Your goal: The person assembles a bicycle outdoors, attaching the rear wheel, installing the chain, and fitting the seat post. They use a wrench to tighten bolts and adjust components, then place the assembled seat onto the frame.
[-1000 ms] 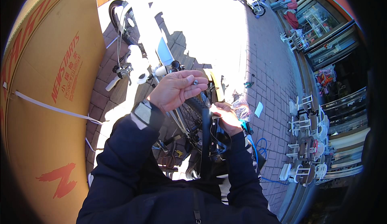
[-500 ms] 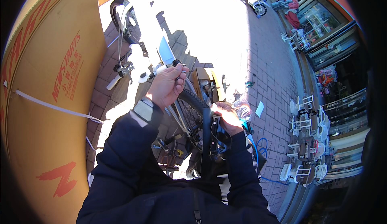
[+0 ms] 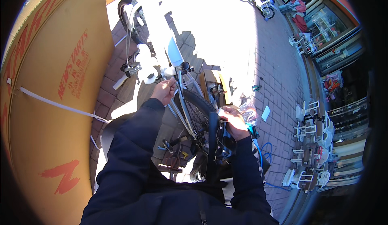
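A partly assembled bicycle with a white-wrapped frame (image 3: 174, 52) stands before me. Close beside its open seat tube (image 3: 185, 66), my left hand (image 3: 163, 91) is closed in a pinch at the frame tubes; whatever lies between its fingertips is too small to make out. The rear tyre (image 3: 199, 102) runs down to the right of that hand. My right hand (image 3: 234, 122) is closed near the upper end of a long black mudguard-like strip (image 3: 212, 140), with a small pale bit at its fingertips that I cannot identify. Dark parts hang below that hand.
A tall cardboard box (image 3: 56, 115) with a loose white strap (image 3: 60, 104) walls off the left. Beyond the wheel sits an open carton (image 3: 211, 79) of parts. Clear plastic wrap (image 3: 248, 111) and a blue hose (image 3: 266, 149) lie rightward. Several small chairs (image 3: 313, 144) line the shopfront.
My left hand has dropped from above the seat tube to lower down beside the frame tubes. My right hand stays by the black strip. The whole view has shifted slightly.
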{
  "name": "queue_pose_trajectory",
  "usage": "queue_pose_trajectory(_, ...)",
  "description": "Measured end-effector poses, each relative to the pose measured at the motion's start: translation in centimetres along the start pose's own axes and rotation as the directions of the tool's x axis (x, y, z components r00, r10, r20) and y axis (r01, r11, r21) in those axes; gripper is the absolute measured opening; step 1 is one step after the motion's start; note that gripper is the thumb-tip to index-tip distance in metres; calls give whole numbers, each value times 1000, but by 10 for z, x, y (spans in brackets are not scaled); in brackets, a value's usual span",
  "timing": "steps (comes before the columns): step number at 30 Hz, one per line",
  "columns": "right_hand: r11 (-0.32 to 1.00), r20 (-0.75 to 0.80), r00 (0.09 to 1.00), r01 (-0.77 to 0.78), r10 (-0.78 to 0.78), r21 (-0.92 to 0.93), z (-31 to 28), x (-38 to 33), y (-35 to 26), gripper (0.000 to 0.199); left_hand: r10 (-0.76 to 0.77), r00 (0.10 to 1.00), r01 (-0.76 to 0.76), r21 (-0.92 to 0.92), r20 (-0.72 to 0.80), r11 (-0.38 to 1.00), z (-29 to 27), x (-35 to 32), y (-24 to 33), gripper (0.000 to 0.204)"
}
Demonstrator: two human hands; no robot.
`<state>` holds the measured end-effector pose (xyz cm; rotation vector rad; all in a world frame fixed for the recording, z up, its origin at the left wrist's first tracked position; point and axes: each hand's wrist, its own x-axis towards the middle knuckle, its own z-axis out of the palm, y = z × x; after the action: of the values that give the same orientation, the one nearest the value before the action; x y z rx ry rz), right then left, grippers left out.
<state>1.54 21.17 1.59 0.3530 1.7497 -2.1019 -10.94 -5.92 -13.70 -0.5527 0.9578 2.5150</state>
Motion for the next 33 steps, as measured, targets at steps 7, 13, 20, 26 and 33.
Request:
queue_pose_trajectory(7, 1000, 26, 999, -30, 30, 6, 0, -6, -3, 10, -149, 968, 167, -78, 202, 983, 10, 20, -22, 17)
queue_pose_trajectory(13, 999, 74, 997, 10, -13, 38, 9, -12, -6, 11, -233, 926, 266, -73, 297, 961, 8, 29, -15, 16)
queue_pose_trajectory(20, 1000, 50, 999, -16, 16, -9, 20, -14, -13, 15, -190, 916, 175, 75, 354, 982, 7, 39, -15, 24)
queue_pose_trajectory(26, 997, 12, 997, -72, 73, -22, 27, -15, -18, 14, -176, 890, 153, 88, 420, 984, 6, 41, -14, 20)
queue_pose_trajectory(33, 995, -4, 997, -82, 82, -59, 29, -14, -17, 15, -164, 889, 127, 115, 427, 985, 5, 50, -16, 21)
